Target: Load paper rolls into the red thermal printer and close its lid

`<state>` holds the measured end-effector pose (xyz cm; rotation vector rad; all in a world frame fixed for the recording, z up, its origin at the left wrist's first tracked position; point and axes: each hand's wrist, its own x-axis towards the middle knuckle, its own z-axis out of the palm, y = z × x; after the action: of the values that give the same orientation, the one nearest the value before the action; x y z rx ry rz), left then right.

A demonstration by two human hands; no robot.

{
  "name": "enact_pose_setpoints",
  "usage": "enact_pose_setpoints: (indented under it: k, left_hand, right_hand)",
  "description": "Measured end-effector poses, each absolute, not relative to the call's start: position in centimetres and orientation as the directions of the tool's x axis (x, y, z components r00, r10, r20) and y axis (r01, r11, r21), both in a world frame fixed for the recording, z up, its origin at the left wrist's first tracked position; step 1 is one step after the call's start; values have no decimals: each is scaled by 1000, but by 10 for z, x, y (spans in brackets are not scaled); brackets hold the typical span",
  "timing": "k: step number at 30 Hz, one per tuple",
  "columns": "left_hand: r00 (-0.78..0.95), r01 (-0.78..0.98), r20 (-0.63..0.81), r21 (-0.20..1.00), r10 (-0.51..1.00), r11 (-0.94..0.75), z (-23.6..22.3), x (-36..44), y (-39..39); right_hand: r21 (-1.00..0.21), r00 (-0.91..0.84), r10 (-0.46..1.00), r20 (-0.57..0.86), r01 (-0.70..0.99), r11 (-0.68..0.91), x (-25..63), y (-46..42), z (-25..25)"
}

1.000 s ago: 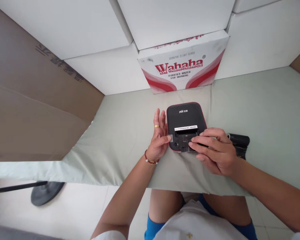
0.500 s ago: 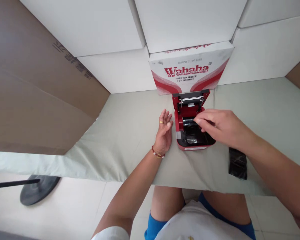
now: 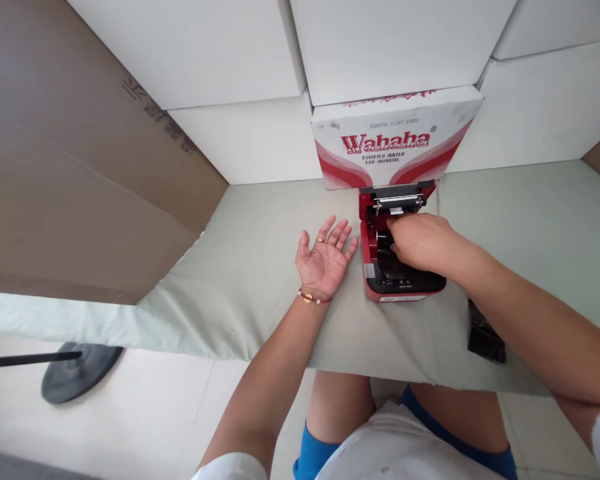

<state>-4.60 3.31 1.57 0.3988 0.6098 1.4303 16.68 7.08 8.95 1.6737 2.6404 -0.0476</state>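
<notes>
A red and black label printer (image 3: 405, 290) stands on the cloth with its lid (image 3: 399, 190) raised. My right hand (image 3: 423, 241) reaches into it from the right, fingers curled around the right part of a glossy black ribbon roll (image 3: 383, 248). That hand covers the roll's right end, and its fingertips are partly hidden. Black film hangs from the roll toward the printer's front. To the left of the printer, my left hand (image 3: 325, 263) rests palm up with its fingers spread, holding nothing.
A Wahaha carton (image 3: 390, 147) stands just behind the printer, against stacked white boxes (image 3: 405, 47). A tall brown cardboard box (image 3: 80, 167) borders the left side. Near the front edge of the green tablecloth (image 3: 260, 267), a crumpled black film piece (image 3: 485, 333) lies under my right forearm.
My right hand has moved deeper into the printer, over the roll. My left hand has turned palm up and spread its fingers. The camera view has shifted slightly.
</notes>
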Motion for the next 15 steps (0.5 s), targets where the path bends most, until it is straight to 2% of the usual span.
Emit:
enact_pose_setpoints:
  k: [4,6,8,10,12,15]
  left_hand:
    - [-3,-799,-157,594,988,92,17,-48,34]
    - [4,-790,-177,603,984,111,18,-49,32]
    - [27,-774,-207,614,978,151,19,-50,30]
    - [50,-768,-228,614,972,183,21,-51,28]
    - [63,-774,-250,599,966,205,24,-52,26]
    - [107,-785,-305,559,946,269,30,-52,26]
  right_hand:
    - [-17,-375,926,46,926,376,169,56,93]
    - [-71,-344,933,103,933,352,170,42,101]
    - [-203,-322,936,145,916,347,176,27,114]
    - [-391,-293,942,161,858,334,192,10,131]
    - [-540,-213,957,196,791,287,218,-3,144]
    - [-596,-9,980,198,793,128,264,-14,141]
